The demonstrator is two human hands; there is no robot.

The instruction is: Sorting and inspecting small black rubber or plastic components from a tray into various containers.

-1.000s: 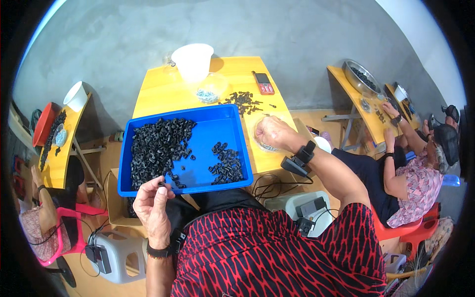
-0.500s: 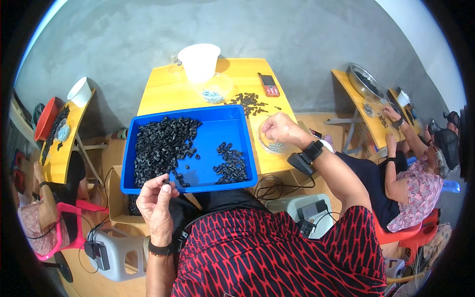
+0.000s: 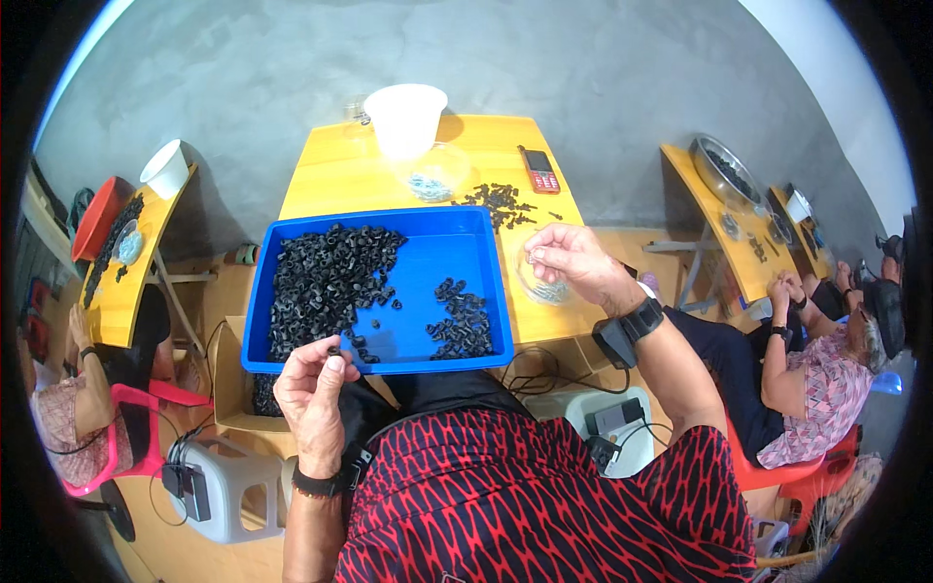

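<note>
Between thumb and forefinger, my left hand pinches a small black plastic part at the near left rim of a blue tray. A large heap of similar black parts fills the tray's left side, and a smaller pile lies at its right. My right hand is raised just above a clear bowl holding silvery screws. Its thumb and forefinger are pressed together; whatever is in them is too small to make out.
On the yellow table stand a white bucket, a clear bowl of bluish pieces, a red phone and a pile of dark assembled pieces. Co-workers sit at tables on both sides. Cables hang below the table's right edge.
My right hand has lifted out of the clear bowl and come slightly right, fingertips pinched. My left hand keeps its pinch on the black part. The view has shifted slightly.
</note>
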